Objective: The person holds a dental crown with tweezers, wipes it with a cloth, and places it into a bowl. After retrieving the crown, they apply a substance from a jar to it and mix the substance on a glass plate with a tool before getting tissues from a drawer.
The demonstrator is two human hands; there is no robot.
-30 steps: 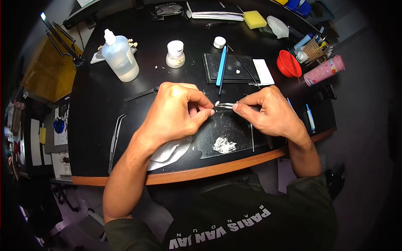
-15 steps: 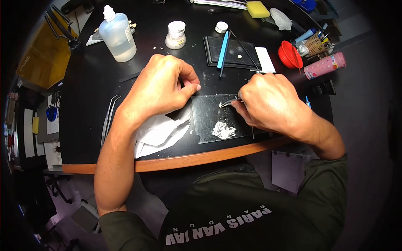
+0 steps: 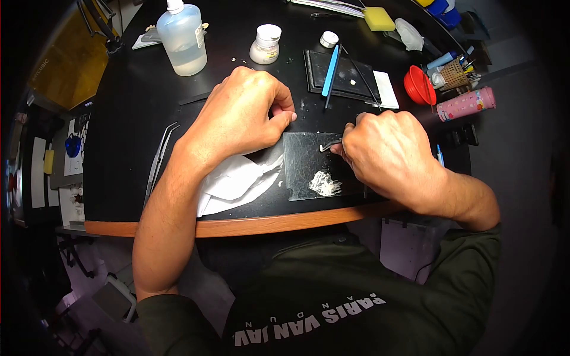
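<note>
Along the left of a black worktop, long angled tweezers lie near the person's left forearm. The left hand is curled, thumb drawn in against the index finger; whether it pinches anything cannot be told. Crumpled white tissue sits beneath its wrist. To the right, a smooth slab bears a smeared white patch and, above it, a small white piece at the tips of fine tweezers, gripped by the tightly closed right hand.
</note>
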